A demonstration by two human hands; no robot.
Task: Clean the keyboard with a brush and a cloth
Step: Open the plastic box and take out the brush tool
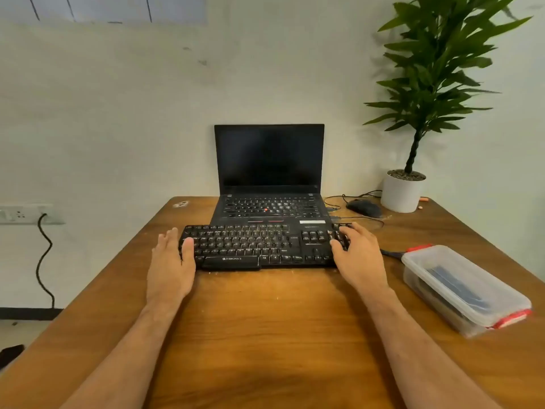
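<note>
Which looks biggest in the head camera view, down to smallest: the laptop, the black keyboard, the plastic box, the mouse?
1. Laptop.
2. Keyboard and plastic box: look similar, and the box is nearer the camera, so unranked.
3. Mouse, smallest, though farthest.

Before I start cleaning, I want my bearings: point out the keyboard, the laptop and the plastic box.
keyboard (253, 246): head view, middle key rows.
laptop (269, 156): head view, centre of dark screen.
plastic box (460, 278): head view, middle of clear lid.
</note>
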